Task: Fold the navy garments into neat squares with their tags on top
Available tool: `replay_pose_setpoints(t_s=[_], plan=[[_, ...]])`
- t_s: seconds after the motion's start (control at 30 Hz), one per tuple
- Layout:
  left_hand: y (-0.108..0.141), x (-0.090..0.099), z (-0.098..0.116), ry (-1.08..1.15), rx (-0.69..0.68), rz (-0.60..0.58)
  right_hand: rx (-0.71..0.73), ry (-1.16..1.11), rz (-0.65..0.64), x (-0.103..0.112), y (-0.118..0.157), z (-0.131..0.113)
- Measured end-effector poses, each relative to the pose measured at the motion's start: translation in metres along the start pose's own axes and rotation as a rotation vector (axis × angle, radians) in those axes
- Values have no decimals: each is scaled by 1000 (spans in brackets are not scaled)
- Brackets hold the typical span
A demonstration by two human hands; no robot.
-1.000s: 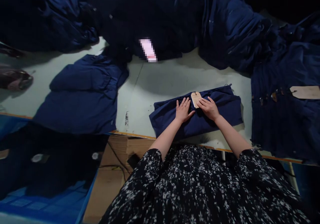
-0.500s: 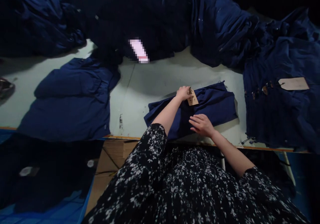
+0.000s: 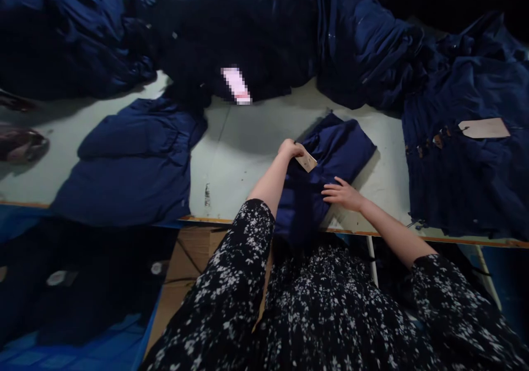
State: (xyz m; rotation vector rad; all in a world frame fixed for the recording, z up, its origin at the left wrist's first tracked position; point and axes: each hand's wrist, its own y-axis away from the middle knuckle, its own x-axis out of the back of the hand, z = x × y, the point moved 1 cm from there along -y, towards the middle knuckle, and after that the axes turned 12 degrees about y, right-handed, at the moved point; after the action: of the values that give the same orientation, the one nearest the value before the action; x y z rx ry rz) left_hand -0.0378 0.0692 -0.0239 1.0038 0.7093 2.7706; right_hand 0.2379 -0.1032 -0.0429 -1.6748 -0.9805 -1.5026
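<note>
A folded navy garment point(image 3: 343, 145) lies slanted on the pale table point(image 3: 231, 183), its lower end at the table's front edge. My left hand point(image 3: 291, 149) is closed at the garment's upper left edge, gripping it beside a tan tag point(image 3: 306, 160); the fingertips are partly hidden. My right hand point(image 3: 343, 193) rests against the garment's right side, palm down, with its fingers spread.
Folded navy garments point(image 3: 136, 161) lie to the left, and a navy stack point(image 3: 467, 189) with a pale tag point(image 3: 484, 128) to the right. Navy cloth point(image 3: 256, 29) is heaped along the back. A cardboard box point(image 3: 190, 255) stands below the front edge.
The garment has turned, its right end swinging away from me and its left end toward me. My left hand has shifted slightly left with the tag; my right hand has moved slightly right.
</note>
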Motion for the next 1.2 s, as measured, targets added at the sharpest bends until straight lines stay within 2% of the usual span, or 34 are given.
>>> replay_pose_setpoints(t_s=[0.1,0.17,0.23,0.3,0.43,0.5,0.57,0.63,0.67,0.73,0.83,0.9,0.97,1.07,1.2], plan=[[25,15,-26,95,270,112,-82,3,-37,15,8,40],[51,11,-40,214,312,173,-185,62,-65,24,9,63],[82,-6,-50,314,320,200,-320,125,-65,31,3,80],[115,-33,-55,426,326,204,-460,152,-51,35,-7,87],[170,-91,-53,891,471,246,-636,104,-44,35,-25,76],[187,-109,-49,1028,524,230,-668,55,10,32,-25,62],[199,-115,-50,1082,541,181,-692,5,101,29,-20,43],[208,-111,-56,1022,558,135,-712,-38,183,25,-9,24],[210,-105,-61,944,546,149,-722,-56,216,22,-3,14],[209,-85,-69,702,411,251,-751,-82,264,17,9,-2],[191,-47,-69,250,-30,398,-832,-94,296,9,25,-19],[169,-25,-62,10,-274,396,-880,-69,288,7,31,-23],[143,-12,-50,-150,-425,352,-893,-24,273,7,31,-21],[106,-10,-26,-300,-561,218,-882,32,258,10,22,-5],[67,-25,8,-429,-637,76,-974,69,234,8,8,28]])
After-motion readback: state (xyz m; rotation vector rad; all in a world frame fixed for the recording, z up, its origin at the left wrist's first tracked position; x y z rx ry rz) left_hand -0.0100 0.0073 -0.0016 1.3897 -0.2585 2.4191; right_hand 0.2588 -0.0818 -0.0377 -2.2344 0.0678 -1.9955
